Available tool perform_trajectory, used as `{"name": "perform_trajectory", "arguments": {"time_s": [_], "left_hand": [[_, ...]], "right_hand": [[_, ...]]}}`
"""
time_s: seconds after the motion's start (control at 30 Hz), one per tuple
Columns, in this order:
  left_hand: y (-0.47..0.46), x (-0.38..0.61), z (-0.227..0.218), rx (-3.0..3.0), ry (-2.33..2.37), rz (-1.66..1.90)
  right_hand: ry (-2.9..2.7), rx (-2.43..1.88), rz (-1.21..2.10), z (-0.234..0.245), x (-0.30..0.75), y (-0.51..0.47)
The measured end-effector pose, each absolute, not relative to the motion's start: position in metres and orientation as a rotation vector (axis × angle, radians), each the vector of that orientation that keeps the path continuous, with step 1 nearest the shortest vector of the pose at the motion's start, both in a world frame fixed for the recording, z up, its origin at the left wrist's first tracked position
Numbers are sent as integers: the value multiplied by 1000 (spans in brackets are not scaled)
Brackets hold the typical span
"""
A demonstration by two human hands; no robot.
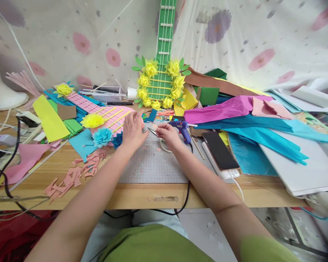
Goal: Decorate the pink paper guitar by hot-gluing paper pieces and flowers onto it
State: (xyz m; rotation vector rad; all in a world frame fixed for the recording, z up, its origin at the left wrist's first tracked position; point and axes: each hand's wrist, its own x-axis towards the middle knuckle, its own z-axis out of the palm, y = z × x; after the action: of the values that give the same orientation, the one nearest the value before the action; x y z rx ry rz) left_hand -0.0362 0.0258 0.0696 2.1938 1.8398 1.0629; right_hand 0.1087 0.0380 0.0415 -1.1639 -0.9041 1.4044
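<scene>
My left hand (133,131) rests palm down at the edge of a pink paper guitar (98,109), its fingers curled, next to a blue paper flower (102,136). My right hand (168,134) is closed around the handles of small scissors (153,131), whose blades point left toward my left hand. Both hands sit over the far edge of a grey cutting mat (153,163). A blue glue gun (182,127) lies just right of my right hand. What my left fingers pinch, if anything, is hidden.
A green paper guitar (164,47) ringed with yellow flowers leans on the cloth backdrop. Pink scraps (71,178) litter the wooden table's left front. A phone (220,150), coloured paper sheets (251,123) and white boards lie to the right. Cables (5,163) trail on the left.
</scene>
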Motion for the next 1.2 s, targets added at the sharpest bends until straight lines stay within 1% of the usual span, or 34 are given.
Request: {"name": "perform_trajectory", "arguments": {"time_s": [0.1,0.17,0.23,0.5,0.8,1.2], "left_hand": [[47,-55,75,2486,1908,683],[59,-62,73,2601,1865,538],[66,-67,71,2651,1808,467],[78,-81,70,2484,1793,525],[77,-83,73,2432,1801,517],[78,-83,70,2440,1772,550]], "right_hand": [[-902,-1272,1381,43,106,41],[-935,-1336,1373,41,101,42],[-973,-1383,1372,39,94,44],[-1071,-1479,1401,37,71,56],[-1145,-1524,1361,27,61,61],[-956,-1449,1433,31,53,59]]}}
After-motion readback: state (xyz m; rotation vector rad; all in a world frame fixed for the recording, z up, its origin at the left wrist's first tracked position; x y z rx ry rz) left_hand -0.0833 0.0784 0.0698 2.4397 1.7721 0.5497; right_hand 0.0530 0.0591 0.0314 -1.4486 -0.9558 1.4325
